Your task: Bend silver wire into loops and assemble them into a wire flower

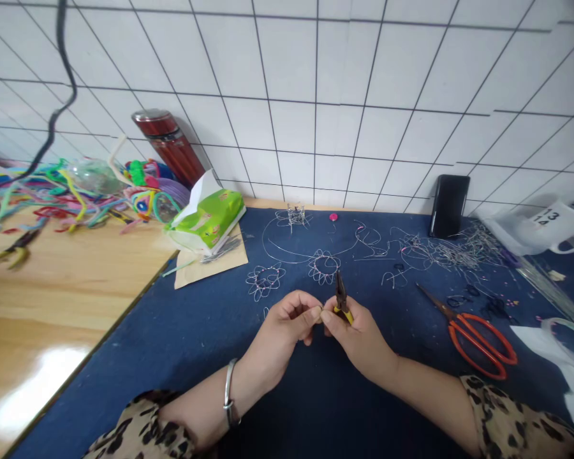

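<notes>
At near centre, we probably shape wire.
Right hand, holding pliers, and left hand pinch something tiny; next needs steadiness.

Our left hand and right hand are side by side over the mat, with pliers in the right one. Past them lie two wire rings. On our right are scissors, and behind those a wire pile, with a phone by the wall. On our left, we see a tissue pack on some paper, and a bottle behind it. Farther left, bendy stems lie on a table.
</notes>
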Tool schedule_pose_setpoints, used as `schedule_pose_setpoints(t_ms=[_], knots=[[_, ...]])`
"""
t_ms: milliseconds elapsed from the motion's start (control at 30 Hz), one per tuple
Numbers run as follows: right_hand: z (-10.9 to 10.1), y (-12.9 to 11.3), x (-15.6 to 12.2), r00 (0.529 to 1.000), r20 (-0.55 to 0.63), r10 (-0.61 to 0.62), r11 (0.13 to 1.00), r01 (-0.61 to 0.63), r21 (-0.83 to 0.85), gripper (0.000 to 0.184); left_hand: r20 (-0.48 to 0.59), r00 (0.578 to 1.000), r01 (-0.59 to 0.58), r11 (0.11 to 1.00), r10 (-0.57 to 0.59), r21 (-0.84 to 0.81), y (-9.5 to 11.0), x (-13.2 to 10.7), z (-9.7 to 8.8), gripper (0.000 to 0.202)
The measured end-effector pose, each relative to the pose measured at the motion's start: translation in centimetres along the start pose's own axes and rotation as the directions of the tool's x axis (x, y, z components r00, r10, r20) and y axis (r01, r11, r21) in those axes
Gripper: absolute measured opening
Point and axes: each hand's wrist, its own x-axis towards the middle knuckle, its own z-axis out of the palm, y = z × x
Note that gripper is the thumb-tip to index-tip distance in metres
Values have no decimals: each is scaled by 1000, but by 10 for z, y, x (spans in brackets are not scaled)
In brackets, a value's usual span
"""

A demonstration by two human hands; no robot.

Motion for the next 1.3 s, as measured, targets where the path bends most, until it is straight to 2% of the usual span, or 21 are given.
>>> schedule_pose_setpoints(t_ms=[167,300,400,467,533,600,700,767,867,933,1067,1300], knots=[[0,0,0,998,12,58,998,-58,0,13,64,997,-55,991,48,124,5,4,-7,16],[-1,-3,0,996,62,61,995,-56,-83,14,98,994,-63,965,39,256,7,5,-13,17],[-10,-7,3,987,161,21,971,18,-238,15,95,995,-34,980,15,196,10,6,-18,17],[-19,-8,6,986,144,-87,878,144,-457,16,84,996,-13,994,4,106,13,6,-22,16],[-29,-8,11,967,139,-213,723,252,-644,14,85,996,21,1000,-21,9,16,7,-27,15],[-37,-5,15,932,139,-334,533,309,-788,11,109,992,67,995,-58,-79,19,8,-32,14],[-42,-1,19,865,213,-454,240,349,-906,12,137,985,124,978,-102,-168,21,9,-37,13],[-43,1,19,816,246,-522,119,355,-927,13,134,984,142,971,-117,-191,20,10,-38,13],[-43,1,17,752,260,-605,34,352,-936,16,130,983,151,968,-127,-198,19,9,-37,13],[-44,1,16,732,275,-623,2,353,-936,17,130,983,154,970,-131,-189,17,8,-35,14],[-45,2,16,721,298,-626,-29,359,-933,17,109,985,149,977,-134,-151,14,8,-34,15],[-45,3,17,727,307,-614,-32,366,-930,17,96,984,164,973,-150,-161,13,8,-33,16]])
